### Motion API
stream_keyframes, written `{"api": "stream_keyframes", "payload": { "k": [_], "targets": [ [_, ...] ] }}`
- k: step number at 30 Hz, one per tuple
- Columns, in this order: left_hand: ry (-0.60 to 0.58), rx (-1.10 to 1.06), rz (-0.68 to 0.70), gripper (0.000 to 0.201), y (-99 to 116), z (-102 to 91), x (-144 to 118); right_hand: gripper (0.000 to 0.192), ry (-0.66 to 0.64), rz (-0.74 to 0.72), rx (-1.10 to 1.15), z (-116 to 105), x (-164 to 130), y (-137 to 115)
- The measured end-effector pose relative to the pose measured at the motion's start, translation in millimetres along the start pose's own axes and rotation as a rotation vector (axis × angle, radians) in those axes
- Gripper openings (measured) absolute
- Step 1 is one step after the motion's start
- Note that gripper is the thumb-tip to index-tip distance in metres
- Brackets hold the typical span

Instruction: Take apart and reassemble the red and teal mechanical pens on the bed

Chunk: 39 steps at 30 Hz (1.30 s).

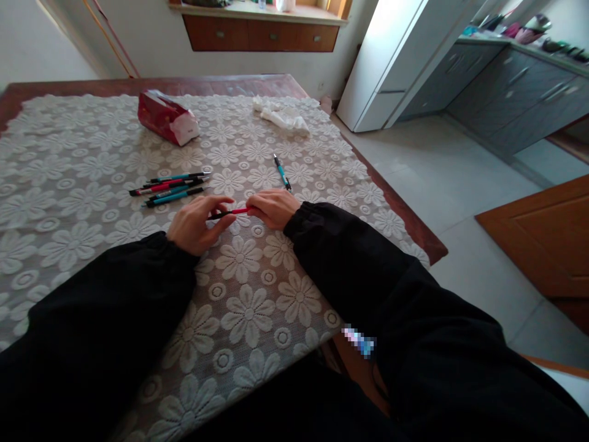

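Note:
A red and black pen (239, 211) lies level between my two hands, just above the lace tablecloth. My right hand (272, 207) is closed, pinching its red end. Around the black end curls my left hand (197, 224), thumb near the barrel and index finger raised off it. To the left rests a loose group of pens: turquoise and black pens (177, 195) and red and black ones (165, 185). Beyond my right hand, a single turquoise and black pen (282, 172) lies apart from the group.
A red packet (166, 118) sits at the back left of the flower-patterned tablecloth (248, 313). Crumpled white plastic (283, 116) lies at the back right. The table's wooden edge (396, 202) runs along the right side. A white fridge (381, 61) stands beyond.

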State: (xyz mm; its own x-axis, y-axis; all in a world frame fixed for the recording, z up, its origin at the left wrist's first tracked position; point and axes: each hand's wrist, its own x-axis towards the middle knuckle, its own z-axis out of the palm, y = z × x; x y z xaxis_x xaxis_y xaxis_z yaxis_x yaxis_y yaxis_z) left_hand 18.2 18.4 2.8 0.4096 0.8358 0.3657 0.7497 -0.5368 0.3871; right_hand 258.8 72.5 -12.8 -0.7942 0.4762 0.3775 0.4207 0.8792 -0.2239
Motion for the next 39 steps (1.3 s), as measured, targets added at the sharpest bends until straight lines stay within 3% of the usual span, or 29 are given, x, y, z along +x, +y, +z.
{"api": "stream_keyframes", "payload": {
  "k": [6,15,21,26,33,36,39],
  "targets": [
    [-0.055,0.034,0.006,0.036,-2.2,0.4,0.4,0.032,0.005,-0.031,-0.001,-0.8,-0.3,-0.5],
    [-0.008,0.049,-0.029,0.031,-5.8,3.8,-1.8,0.03,0.018,-0.012,-0.026,-0.4,-0.7,-1.0],
    [-0.042,0.007,-0.014,0.029,-4.7,1.8,0.1,0.026,-0.004,-0.058,-0.035,-2.0,0.1,-3.1],
    [-0.043,0.025,-0.051,0.026,0.1,0.3,0.3,0.024,-0.019,0.014,-0.034,-3.4,-0.1,-5.7],
    [0.097,0.144,-0.283,0.016,0.1,-1.7,-1.0,0.022,0.051,0.27,-0.08,-5.2,1.8,-4.4],
    [0.074,0.077,-0.244,0.018,-2.0,-1.0,-1.1,0.02,0.034,0.246,-0.087,-5.3,1.3,-3.2],
    [-0.012,0.016,-0.157,0.023,-3.1,0.2,-1.3,0.022,0.048,0.131,-0.069,-5.3,0.2,-3.4]
  ]
}}
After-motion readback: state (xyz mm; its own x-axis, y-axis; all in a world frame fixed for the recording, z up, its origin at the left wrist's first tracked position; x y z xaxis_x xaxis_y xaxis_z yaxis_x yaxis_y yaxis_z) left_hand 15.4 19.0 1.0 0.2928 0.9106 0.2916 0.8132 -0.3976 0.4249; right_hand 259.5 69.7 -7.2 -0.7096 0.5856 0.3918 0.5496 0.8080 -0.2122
